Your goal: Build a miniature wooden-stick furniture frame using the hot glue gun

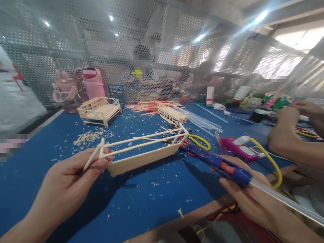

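My left hand (73,179) pinches one end of a small wooden stick frame (141,158), a miniature piece of furniture with a flat panel along its lower side and thin rails above. It is held tilted over the blue tabletop (141,212). In my right hand (243,189) is a blue hot glue gun (215,160), gripped around its body, with a clear glue stick (286,199) trailing from its back end. The gun's tip points at the frame's far right corner; whether it touches the wood I cannot tell.
Two finished-looking miniature wooden benches (101,111) (173,114) stand farther back. Behind lie red-and-natural sticks (152,107) and clear glue sticks (202,120). Wood scraps (88,136) are scattered about. A magenta device with a yellow cable (239,148) sits right, near another person's arms (291,131).
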Available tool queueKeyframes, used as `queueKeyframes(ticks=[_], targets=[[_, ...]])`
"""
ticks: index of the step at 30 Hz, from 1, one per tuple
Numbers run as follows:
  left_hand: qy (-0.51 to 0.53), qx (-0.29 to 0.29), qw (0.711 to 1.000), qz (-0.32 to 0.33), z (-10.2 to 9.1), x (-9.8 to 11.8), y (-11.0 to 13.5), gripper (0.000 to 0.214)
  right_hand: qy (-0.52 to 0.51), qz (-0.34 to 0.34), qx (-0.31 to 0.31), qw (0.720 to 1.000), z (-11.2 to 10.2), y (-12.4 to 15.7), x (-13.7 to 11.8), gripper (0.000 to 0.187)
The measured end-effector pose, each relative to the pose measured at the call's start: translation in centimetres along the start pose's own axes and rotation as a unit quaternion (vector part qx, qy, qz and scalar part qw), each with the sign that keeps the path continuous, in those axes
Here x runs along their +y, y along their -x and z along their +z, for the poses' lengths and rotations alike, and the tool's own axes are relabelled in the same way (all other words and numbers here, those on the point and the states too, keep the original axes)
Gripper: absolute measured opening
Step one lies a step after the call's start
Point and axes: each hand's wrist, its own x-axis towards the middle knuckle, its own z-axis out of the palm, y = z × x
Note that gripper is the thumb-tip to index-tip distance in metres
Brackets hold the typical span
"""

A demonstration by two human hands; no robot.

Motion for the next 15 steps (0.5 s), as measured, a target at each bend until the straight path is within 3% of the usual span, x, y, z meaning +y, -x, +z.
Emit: queueKeyframes(ticks=[6, 15], targets=[[-0.015, -0.002, 1.0, 0.008, -0.11, -0.04, 0.09, 0.024, 0.052, -0.073, 0.045, 0.995, 0.45, -0.39, 0.44, 0.025], [-0.029, 0.001, 1.0, -0.007, -0.04, -0.17, 0.05, 0.031, 0.05, -0.061, 0.056, 0.995, 0.58, -0.14, 0.96, 0.029]])
